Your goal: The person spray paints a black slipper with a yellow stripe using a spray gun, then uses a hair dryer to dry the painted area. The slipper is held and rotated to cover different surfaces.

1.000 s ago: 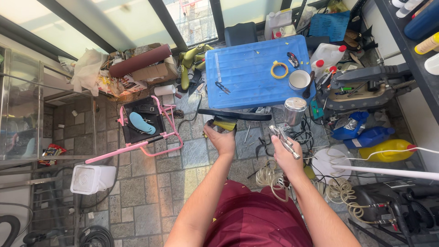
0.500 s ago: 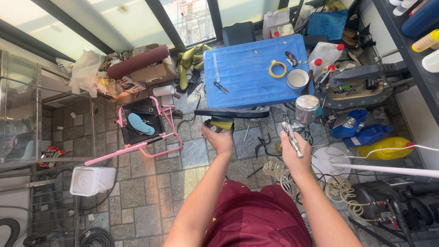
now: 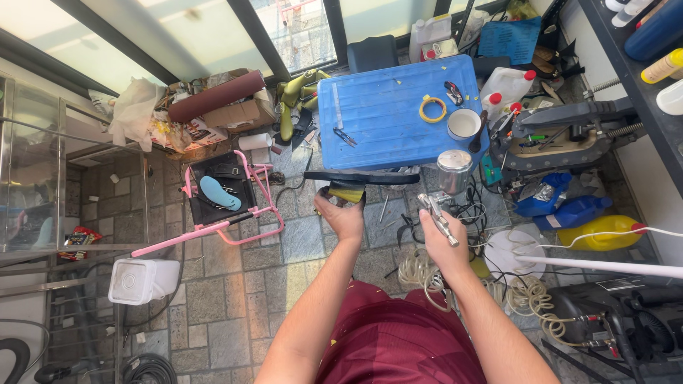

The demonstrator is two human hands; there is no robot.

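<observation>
Blue plastic table (image 3: 388,117) at 12 o'clock, top holds a yellow tape ring (image 3: 432,109) and a white cup (image 3: 464,123). Pink metal frame (image 3: 228,206) at 9 o'clock on the stone floor. Left hand (image 3: 343,215), centre, closed around a yellow-and-black handle under a flat black piece (image 3: 359,178) just below the table edge. Right hand (image 3: 442,240) at 3 o'clock of it, gripping a metal spray gun (image 3: 441,203), its steel cup (image 3: 454,169) upright above.
</observation>
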